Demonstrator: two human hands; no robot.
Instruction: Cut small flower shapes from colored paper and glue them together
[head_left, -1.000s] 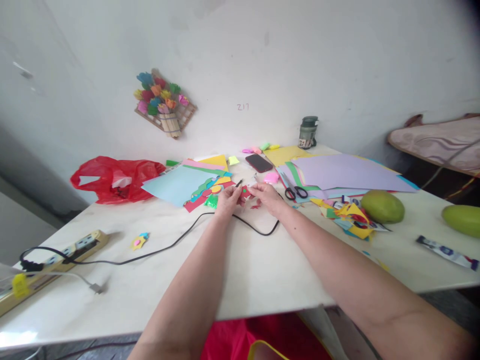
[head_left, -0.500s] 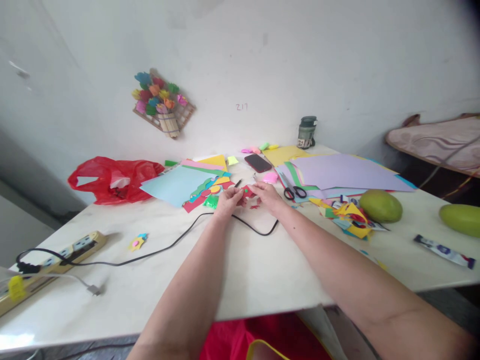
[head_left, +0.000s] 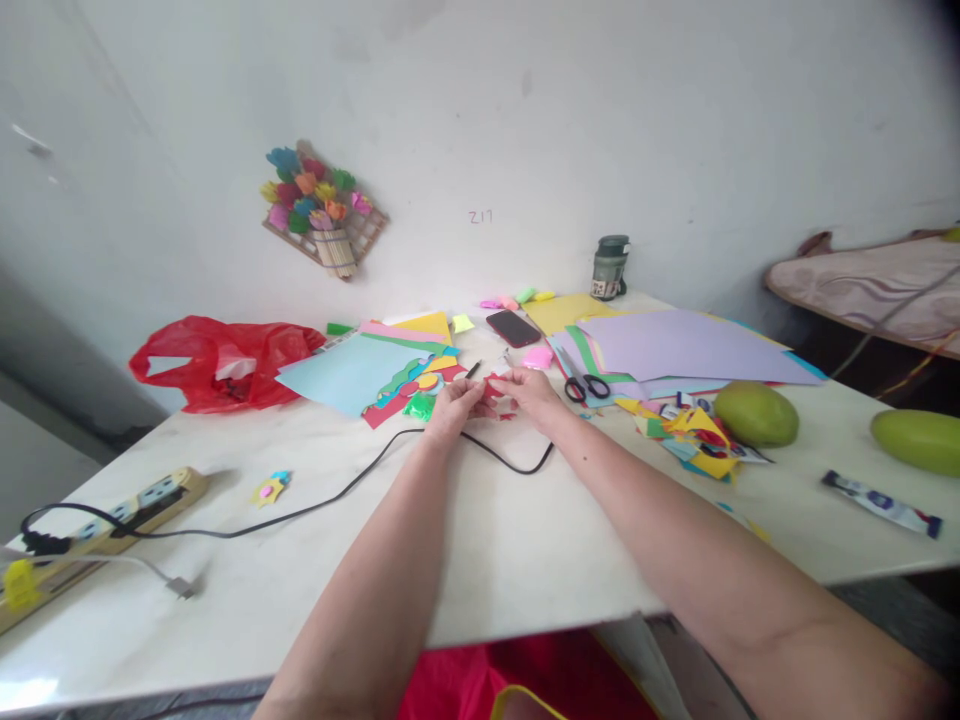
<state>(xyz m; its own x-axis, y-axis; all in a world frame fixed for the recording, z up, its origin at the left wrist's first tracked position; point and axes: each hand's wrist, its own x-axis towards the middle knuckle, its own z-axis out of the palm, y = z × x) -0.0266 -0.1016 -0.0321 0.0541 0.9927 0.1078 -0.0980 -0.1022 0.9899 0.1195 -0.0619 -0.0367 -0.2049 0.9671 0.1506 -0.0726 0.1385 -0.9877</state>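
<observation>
Near the middle of the white table, my left hand [head_left: 455, 406] and my right hand [head_left: 531, 392] pinch a small red paper piece [head_left: 492, 386] between them. Fingers cover much of it. Small red scraps lie just below. To the left of my left hand are a green clay packet [head_left: 419, 405] and layered paper cutouts [head_left: 409, 385] in red, blue, green and yellow. Black-handled scissors [head_left: 587, 388] rest right of my right hand. A pink clay packet [head_left: 537, 357] and a phone [head_left: 513, 328] lie beyond the hands.
A black cable [head_left: 337, 497] runs across the table from a power strip [head_left: 161, 497]. Left stands a red plastic bag [head_left: 247, 360]. Purple paper [head_left: 675, 343], paper scraps [head_left: 701, 440], a green fruit [head_left: 756, 413] and a tube [head_left: 881, 503] are on the right.
The view has shifted slightly. My fingers have turned the red piece a little, and its green spot no longer shows. Both hands still hold it.
</observation>
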